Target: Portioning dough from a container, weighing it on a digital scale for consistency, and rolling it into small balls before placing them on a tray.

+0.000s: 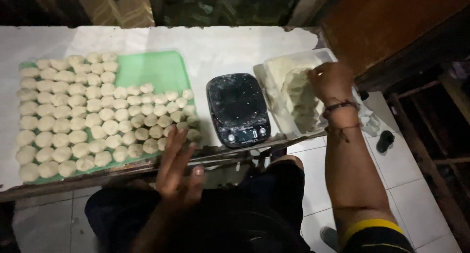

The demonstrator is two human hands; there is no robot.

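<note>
Seen from above, the right hand (330, 79) digs into a mass of pale dough (293, 94) in a white tub (274, 67) at the table's right edge, fingers closed on it. The left hand (178, 167), open and empty, rests at the front edge beside a green tray (161, 69) mostly filled with dough balls (88, 116). A black scale (237, 108) sits between them. One far corner of the tray is bare; dough is left in the tub.

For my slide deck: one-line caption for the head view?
Right hand digs into dough tub; left hand rests by tray of dough balls, scale between.
</note>
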